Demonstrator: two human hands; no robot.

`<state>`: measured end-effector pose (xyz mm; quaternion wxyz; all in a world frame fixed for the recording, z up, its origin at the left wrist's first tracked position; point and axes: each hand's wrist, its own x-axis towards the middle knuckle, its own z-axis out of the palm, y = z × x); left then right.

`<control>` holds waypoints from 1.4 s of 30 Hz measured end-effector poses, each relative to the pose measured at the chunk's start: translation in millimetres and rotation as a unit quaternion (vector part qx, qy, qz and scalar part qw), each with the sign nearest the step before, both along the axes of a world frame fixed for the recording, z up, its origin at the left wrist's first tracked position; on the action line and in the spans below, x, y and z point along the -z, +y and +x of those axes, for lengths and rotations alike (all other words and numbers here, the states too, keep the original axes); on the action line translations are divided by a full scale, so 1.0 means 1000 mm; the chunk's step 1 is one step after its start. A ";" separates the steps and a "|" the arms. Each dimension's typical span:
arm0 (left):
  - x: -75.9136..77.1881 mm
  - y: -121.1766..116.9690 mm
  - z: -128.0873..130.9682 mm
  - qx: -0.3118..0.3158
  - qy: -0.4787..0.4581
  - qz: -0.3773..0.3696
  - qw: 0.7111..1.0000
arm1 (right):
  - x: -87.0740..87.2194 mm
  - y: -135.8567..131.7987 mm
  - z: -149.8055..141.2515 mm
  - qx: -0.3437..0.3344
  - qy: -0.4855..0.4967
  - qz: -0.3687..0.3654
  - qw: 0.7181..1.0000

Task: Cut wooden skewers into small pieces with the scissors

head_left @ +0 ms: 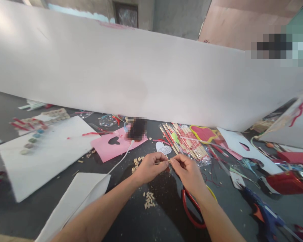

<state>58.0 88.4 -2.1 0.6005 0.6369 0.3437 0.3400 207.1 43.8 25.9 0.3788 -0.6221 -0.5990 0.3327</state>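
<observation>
In front of me, my left hand (153, 167) and my right hand (186, 170) meet with fingertips nearly touching. Both pinch a thin pale wooden stick (169, 161), mostly hidden by the fingers. Below them on the dark table is a loose pile of short cut wooden pieces (149, 200). More small pale pieces (135, 163) lie beside my left hand. Under my right wrist is a red loop handle (185, 206), its tool mostly covered. Just beyond the hands is a white paper heart (163, 148) with a drawn pattern.
Wrapped chopsticks (189, 139) lie beyond my right hand. A blue glue gun (261, 210) and a red can (290, 182) are at the right. Pink paper (106, 148) and a white board (50, 158) lie left, crossed partly by a white cable (118, 163). A tall white panel (151, 74) stands behind.
</observation>
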 end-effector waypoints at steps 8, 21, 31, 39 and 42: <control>0.000 0.001 0.001 0.003 -0.003 -0.044 0.999 | 0.001 0.000 0.001 -0.003 0.000 0.001 1.000; 0.001 0.004 -0.003 0.023 -0.021 -0.003 1.000 | 0.001 0.000 0.001 -0.012 -0.010 -0.006 1.000; 0.001 0.011 -0.010 0.003 -0.033 -0.002 0.999 | -0.010 -0.001 0.006 -0.038 -0.079 -0.004 0.996; 0.006 0.012 -0.010 0.010 -0.063 -0.013 0.998 | 0.013 -0.046 -0.029 -0.183 -0.298 -0.055 0.935; 0.007 0.012 -0.010 0.012 -0.073 -0.018 0.997 | 0.018 -0.055 -0.032 -0.188 -0.313 -0.056 0.929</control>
